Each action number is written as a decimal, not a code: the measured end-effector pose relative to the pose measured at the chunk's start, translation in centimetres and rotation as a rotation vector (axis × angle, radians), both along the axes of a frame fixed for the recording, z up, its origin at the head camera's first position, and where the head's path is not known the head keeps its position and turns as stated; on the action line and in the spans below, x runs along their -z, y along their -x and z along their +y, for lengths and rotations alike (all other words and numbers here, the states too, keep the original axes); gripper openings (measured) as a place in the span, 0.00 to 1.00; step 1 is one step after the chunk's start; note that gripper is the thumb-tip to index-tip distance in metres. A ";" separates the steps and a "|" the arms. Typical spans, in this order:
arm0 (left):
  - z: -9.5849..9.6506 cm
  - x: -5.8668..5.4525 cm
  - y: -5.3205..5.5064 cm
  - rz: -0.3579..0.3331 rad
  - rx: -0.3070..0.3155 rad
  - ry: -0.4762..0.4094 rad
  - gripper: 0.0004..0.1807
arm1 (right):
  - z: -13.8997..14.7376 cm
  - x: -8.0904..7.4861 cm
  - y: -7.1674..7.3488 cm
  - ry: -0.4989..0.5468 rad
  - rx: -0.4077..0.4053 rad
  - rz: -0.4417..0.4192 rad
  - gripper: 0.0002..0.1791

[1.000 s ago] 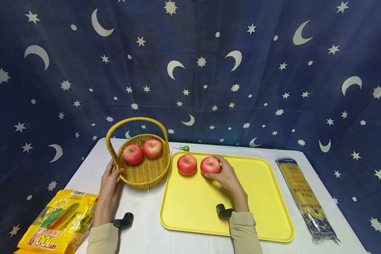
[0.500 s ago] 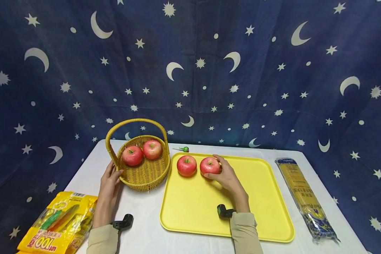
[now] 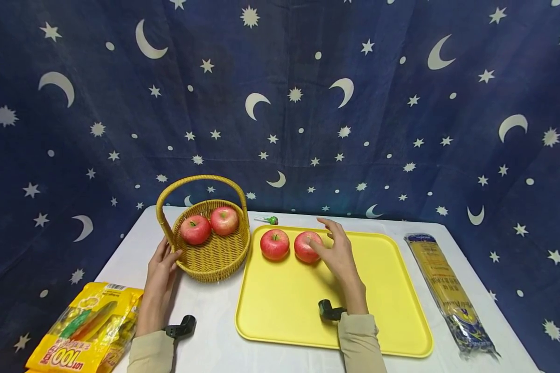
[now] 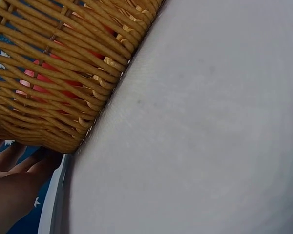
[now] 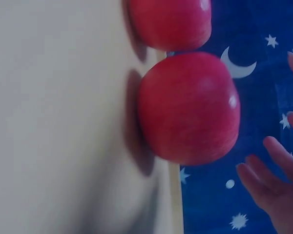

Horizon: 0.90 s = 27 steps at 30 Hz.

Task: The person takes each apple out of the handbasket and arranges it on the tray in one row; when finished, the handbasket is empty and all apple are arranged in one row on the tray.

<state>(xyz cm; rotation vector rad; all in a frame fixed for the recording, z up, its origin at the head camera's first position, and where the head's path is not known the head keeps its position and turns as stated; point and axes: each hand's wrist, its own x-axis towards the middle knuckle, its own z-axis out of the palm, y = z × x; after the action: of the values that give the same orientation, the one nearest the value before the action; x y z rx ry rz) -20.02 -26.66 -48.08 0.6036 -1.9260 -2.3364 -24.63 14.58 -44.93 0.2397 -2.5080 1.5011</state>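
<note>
My left hand (image 3: pixel 160 272) holds the left side of a wicker basket (image 3: pixel 210 273), thumb at the rim beside the foot of its arched handle. In the left wrist view the fingers (image 4: pixel 24 168) lie against the woven wall (image 4: pixel 53 73). Two red apples (image 3: pixel 195 230) sit inside the basket. On the yellow tray (image 3: pixel 284 311) are two more: a left apple (image 3: pixel 275 244) and a right apple (image 3: pixel 303 247). Over the right apple my right hand (image 3: pixel 339 256) is spread, thumb overlapping it in the head view. The right wrist view shows the fingers (image 5: pixel 278 183) apart from that apple (image 5: pixel 189 108).
A yellow candy bag (image 3: pixel 88 326) lies at the table's front left. Behind the tray is a small green-wrapped lollipop (image 3: pixel 273 220). A long pack of spaghetti (image 3: pixel 450 290) lies right of the tray. A dark blue curtain (image 3: pixel 298 129) with moons and stars hangs behind the table.
My right hand has let go of the right apple, its fingers spreading and lifting off. The apple stays on the tray. My left hand keeps its place on the basket.
</note>
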 end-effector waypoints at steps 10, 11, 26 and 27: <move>-0.3 -0.1 -0.1 0.009 0.004 0.014 0.41 | -4.0 -1.6 -1.1 0.127 -0.030 0.097 0.30; -0.4 -0.1 -0.1 0.009 0.004 0.018 0.41 | -4.6 -1.7 -1.1 0.130 -0.046 0.098 0.30; -0.4 0.3 0.1 0.037 0.007 0.002 0.40 | -12.6 -2.7 -0.1 0.069 -0.403 0.094 0.28; -0.3 0.3 0.1 0.040 0.009 -0.001 0.40 | -13.1 -2.6 0.1 0.047 -0.418 0.095 0.28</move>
<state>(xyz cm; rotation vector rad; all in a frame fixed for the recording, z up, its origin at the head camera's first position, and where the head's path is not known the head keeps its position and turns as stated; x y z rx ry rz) -20.12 -26.99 -48.42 0.5449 -1.9151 -2.3366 -24.68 1.52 -42.38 0.8509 -2.4444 1.6410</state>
